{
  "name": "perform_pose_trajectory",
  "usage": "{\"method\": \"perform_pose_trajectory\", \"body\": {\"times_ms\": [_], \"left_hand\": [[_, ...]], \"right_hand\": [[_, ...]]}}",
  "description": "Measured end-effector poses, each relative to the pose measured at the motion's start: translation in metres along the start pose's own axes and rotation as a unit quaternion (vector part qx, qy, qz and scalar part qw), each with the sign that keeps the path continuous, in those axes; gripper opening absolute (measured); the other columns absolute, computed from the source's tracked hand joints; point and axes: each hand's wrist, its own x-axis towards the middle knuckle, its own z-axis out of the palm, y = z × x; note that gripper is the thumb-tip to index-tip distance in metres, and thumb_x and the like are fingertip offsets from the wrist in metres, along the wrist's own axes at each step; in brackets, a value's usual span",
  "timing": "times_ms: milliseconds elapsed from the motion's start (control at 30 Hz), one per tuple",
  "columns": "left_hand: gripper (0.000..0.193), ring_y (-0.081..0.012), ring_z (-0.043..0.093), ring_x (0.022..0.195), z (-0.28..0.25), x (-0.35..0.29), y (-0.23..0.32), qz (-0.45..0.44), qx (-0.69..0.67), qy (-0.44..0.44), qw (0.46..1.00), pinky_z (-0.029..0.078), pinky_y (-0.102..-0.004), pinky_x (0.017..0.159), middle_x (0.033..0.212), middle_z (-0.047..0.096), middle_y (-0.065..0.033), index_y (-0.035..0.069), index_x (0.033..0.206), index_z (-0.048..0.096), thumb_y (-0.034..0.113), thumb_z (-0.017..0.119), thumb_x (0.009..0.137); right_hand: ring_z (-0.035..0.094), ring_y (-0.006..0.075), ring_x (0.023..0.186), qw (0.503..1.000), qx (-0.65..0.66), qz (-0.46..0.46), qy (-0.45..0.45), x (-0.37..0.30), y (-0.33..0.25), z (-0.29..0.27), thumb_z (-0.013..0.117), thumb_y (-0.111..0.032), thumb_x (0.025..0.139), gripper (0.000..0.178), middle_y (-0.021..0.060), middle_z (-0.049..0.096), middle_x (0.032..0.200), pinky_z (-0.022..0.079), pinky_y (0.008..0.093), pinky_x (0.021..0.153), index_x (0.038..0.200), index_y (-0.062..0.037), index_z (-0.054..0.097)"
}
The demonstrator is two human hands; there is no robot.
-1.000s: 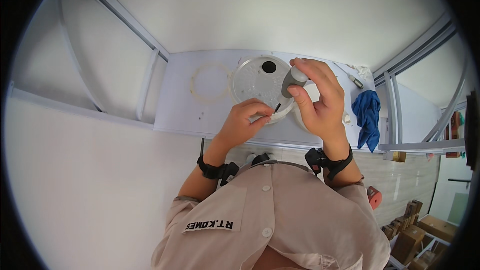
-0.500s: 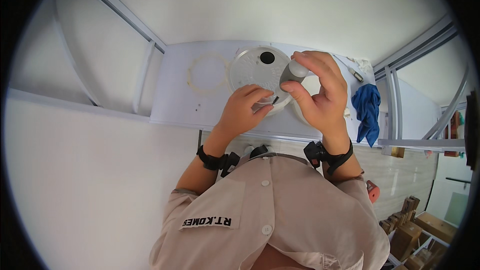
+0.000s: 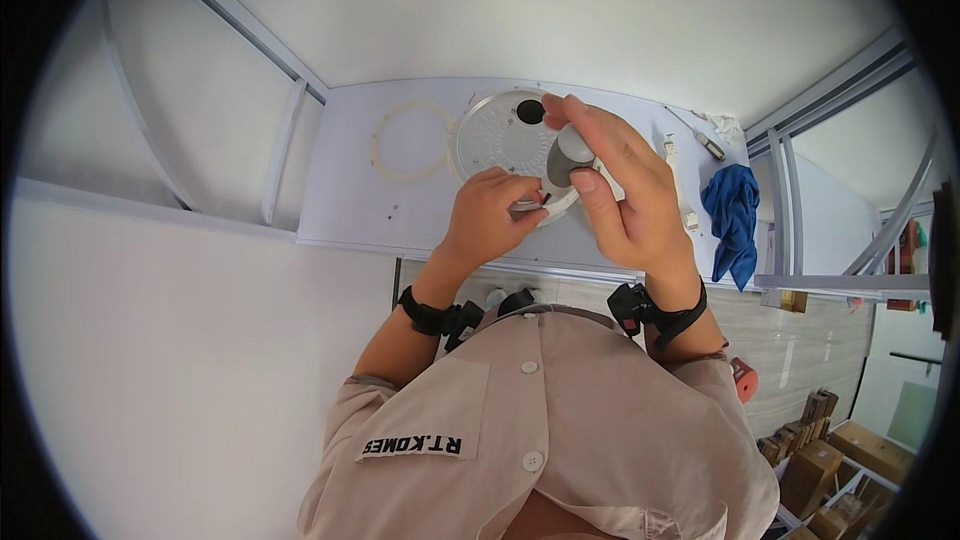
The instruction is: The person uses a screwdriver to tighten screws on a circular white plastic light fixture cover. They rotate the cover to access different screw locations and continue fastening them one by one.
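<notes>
A round, silvery metal disc (image 3: 488,135) with a radiating pattern and a black round spot (image 3: 530,112) lies on the white table (image 3: 345,200). My right hand (image 3: 637,210) grips a grey cylindrical tool (image 3: 567,165) with a pale domed end, held over the disc's right side. The tool's lower end is hidden beneath it. At the disc's near rim, my left hand (image 3: 485,215) has its fingers pinched together. Beside those fingertips shows a small dark piece (image 3: 545,199); what they grip is too small to make out.
A pale yellowish ring (image 3: 375,150) lies left of the disc. To the right are a blue cloth (image 3: 733,225), a slim grey hand tool (image 3: 710,146) and small white pieces (image 3: 689,221). Metal frame bars (image 3: 780,210) stand at the table's right end.
My right hand has moved left with the grey tool, further over the disc. My left fingers have drawn closer together at the rim. The disc has shifted slightly left.
</notes>
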Motion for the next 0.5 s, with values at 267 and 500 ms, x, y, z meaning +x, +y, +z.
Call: {"method": "perform_pose_trajectory", "body": {"times_ms": [267, 500], "left_hand": [[0.028, -0.0242, 0.072, 0.082, 0.004, -0.001, -0.001, -0.009, -0.005, 0.01, 1.0, 0.057, -0.0395, 0.078, 0.089, 0.081, 0.0024, 0.012, 0.105, 0.081, 0.01, 0.091, 0.079], [0.028, -0.024, 0.071, 0.08, 0.004, -0.002, 0.0, -0.012, -0.014, 0.022, 1.0, 0.057, -0.0387, 0.076, 0.088, 0.081, 0.0017, 0.012, 0.105, 0.081, 0.011, 0.092, 0.079]], "right_hand": [[0.071, 0.0304, 0.114, 0.997, -0.077, -0.009, 0.025, -0.016, 0.013, -0.008, 0.084, -0.006, 0.093, 0.05, 0.0152, 0.068, 0.131, 0.061, 0.0372, 0.093, 0.143, -0.0028, 0.075], [0.069, 0.0348, 0.119, 0.998, 0.049, 0.029, -0.017, -0.008, 0.005, -0.01, 0.089, -0.009, 0.089, 0.065, 0.0173, 0.062, 0.143, 0.059, 0.0419, 0.1, 0.15, 0.0024, 0.068]]}}
